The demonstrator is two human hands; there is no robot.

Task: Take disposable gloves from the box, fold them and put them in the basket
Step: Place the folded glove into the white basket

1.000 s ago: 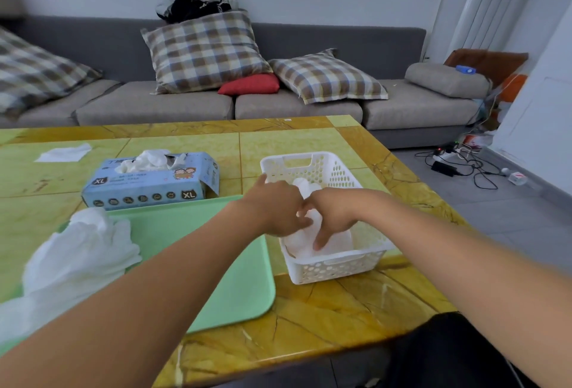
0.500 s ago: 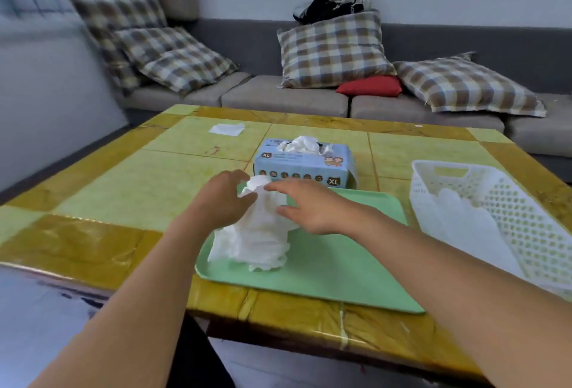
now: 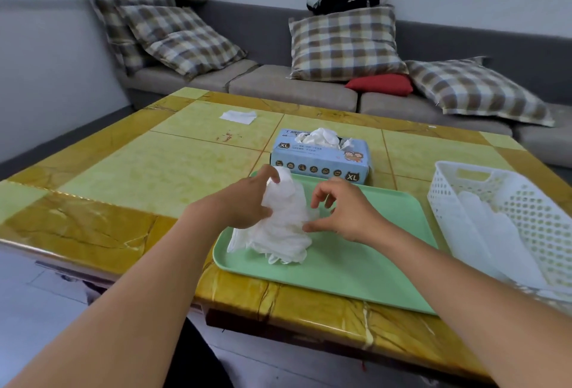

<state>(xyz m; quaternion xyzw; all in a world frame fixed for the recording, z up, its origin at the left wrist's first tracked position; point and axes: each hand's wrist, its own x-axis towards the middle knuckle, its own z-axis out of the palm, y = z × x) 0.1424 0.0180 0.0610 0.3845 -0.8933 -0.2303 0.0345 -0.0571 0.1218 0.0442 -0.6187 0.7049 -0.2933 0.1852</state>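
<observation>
We judge the pile of disposable gloves (image 3: pixel 278 226) to be very light, limp and thin, with no stiffness of its own; the film is likely to cling layer to layer and slide under the fingers, and a hard pull could probably stretch or tear it. We would therefore take a single glove at its cuff edge or an outer corner, pinch lightly, and lift it clear of the rest before flattening it for the fold.

The pile sits on the left part of the green tray (image 3: pixel 371 267), which lies on the worktop (image 3: pixel 148 171) directly in front of the box (image 3: pixel 320 161). The left hand (image 3: pixel 244 205) has its grip closed on the upper part of the pile, thumb and fingers curled round a raised bunch of film. The right hand (image 3: pixel 343 211) is beside the pile with loosely curled fingers; its thumb touches the right edge of the pile, and we cannot tell whether it pinches a layer.

The gloves are white, translucent and crumpled, forming an uneven mound wider at the base, with loose finger ends showing at the near edge. More white film protrudes from the opening in the top of the box. The white perforated basket (image 3: pixel 507 189) stands to the right of the tray and already holds pale folded gloves (image 3: pixel 495 233).
</observation>
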